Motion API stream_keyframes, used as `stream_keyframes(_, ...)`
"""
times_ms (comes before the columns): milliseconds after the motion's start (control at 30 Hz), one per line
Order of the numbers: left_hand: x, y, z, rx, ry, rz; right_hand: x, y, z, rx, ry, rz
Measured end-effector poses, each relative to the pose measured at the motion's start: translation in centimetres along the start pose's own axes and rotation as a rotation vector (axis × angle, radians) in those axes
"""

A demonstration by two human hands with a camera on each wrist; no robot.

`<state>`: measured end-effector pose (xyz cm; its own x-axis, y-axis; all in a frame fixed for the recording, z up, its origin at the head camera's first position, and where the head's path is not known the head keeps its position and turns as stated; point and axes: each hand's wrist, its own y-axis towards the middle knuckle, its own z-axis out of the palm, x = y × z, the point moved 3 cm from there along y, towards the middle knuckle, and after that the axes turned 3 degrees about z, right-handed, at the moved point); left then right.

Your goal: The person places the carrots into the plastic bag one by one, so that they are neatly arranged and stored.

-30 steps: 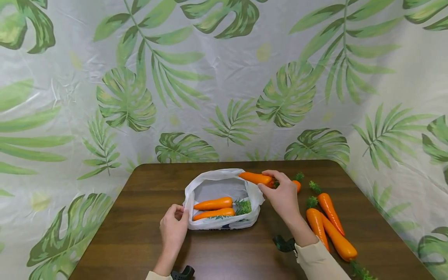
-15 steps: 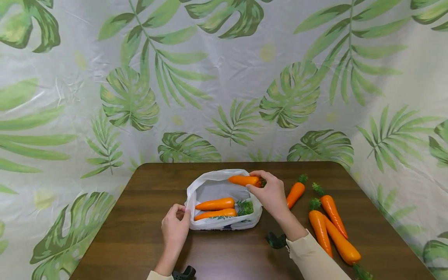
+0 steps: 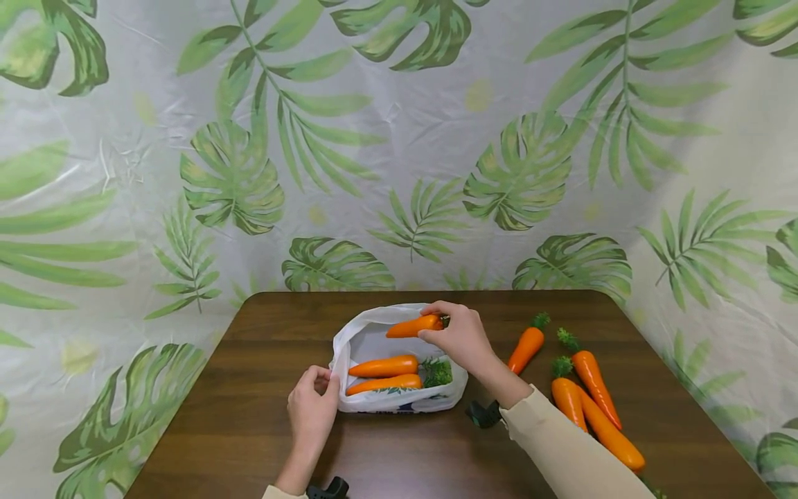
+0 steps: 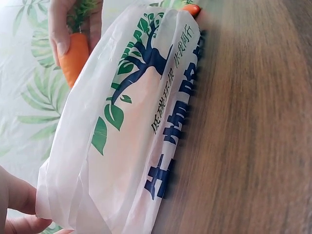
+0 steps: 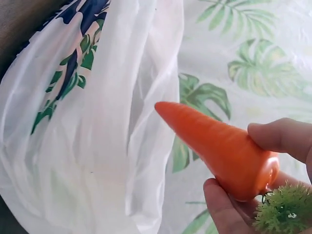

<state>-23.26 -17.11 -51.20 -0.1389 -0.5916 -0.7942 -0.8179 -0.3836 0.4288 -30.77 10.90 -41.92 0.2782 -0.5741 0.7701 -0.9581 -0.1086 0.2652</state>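
Observation:
A white plastic bag (image 3: 402, 403) with printed leaves and dark lettering stands with its mouth spread wide; two carrots (image 3: 385, 366) with green tops lie inside it. My left hand (image 3: 314, 400) pinches the bag's left rim between thumb and fingers, also partly visible at the lower left of the left wrist view. My right hand (image 3: 460, 336) grips another carrot (image 5: 219, 146) near its leafy end, thumb on one side and fingers on the other. That carrot is over the bag's opening, its tip pointing left.
To the right on the brown wooden table (image 3: 249, 416) lie several more carrots (image 3: 595, 388) with green tops, one (image 3: 526, 348) of them close to my right forearm. A leaf-patterned sheet (image 3: 399, 138) hangs behind the table's far edge.
My right hand has carried its carrot leftward, from the bag's right rim to over the opening. My left hand stays at the left rim.

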Motion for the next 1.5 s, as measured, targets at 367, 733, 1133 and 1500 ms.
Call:
stream_keyframes(367,0.2,0.1,0.0,-0.014,-0.004,0.008,0.7,2.4,1.9,0.132,-0.024,0.020)
stream_keyframes(733,0.0,0.2,0.3,-0.023,-0.007,0.019,0.2,4.9,3.6,0.266,-0.008,0.075)
stream_keyframes(1133,-0.2,0.1,0.1,-0.028,-0.007,0.034,-0.4,6.0,5.6,0.370,0.024,0.067)
stream_keyframes(1500,-0.1,0.1,-0.1,-0.023,0.000,0.028,-1.2,6.4,6.4,0.500,-0.031,0.009)
